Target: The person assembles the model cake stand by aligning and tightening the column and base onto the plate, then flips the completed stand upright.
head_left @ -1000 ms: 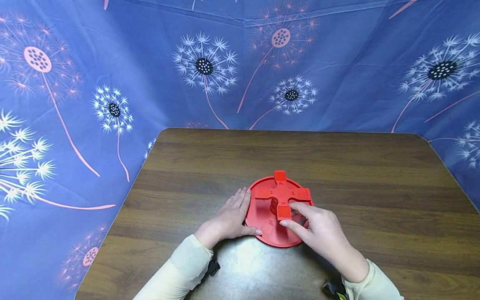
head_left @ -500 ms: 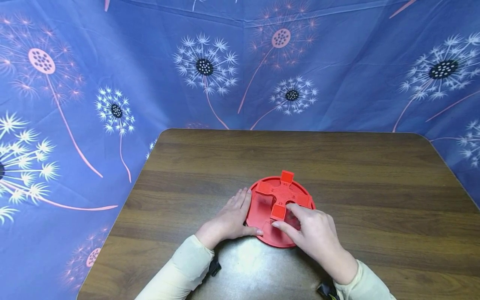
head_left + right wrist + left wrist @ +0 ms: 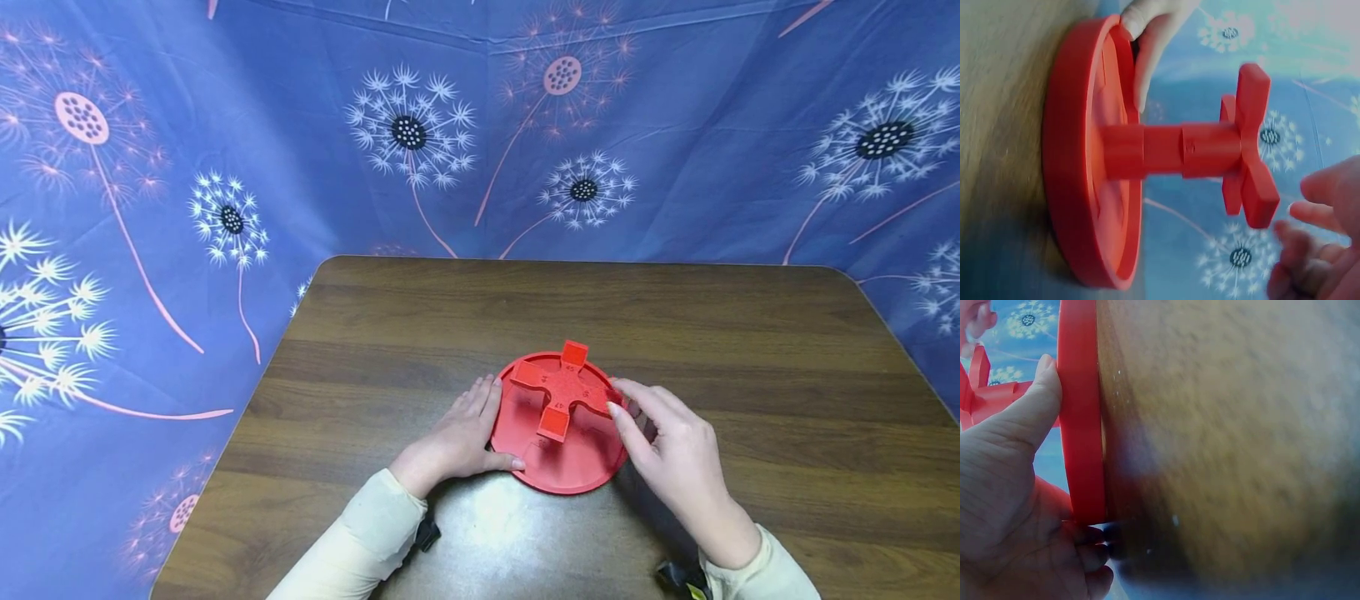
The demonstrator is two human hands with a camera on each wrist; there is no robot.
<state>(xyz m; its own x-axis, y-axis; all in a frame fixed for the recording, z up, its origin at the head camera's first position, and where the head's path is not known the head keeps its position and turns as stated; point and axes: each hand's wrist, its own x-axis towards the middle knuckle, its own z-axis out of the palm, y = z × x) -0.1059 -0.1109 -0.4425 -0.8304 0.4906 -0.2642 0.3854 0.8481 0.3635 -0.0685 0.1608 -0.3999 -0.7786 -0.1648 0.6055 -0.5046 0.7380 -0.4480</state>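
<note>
A red round base with a raised rim lies flat on the table. From its middle rises an upright red post, topped by a red four-armed cross knob with small marks on its arms. My left hand holds the base's left rim, thumb at the near edge and fingers along the side. My right hand is beside the cross's right arm, thumb and fingers spread around its end. In the right wrist view a small gap shows between these fingers and the knob.
The base sits on a brown wood-grain table. A blue cloth with dandelion prints hangs behind and at the sides. A dark wrist strap piece shows under the left sleeve.
The cross knob has turned clockwise a little from its pose one second ago. My right hand has let go of its near arm and moved right, to the right arm. My left hand stays put.
</note>
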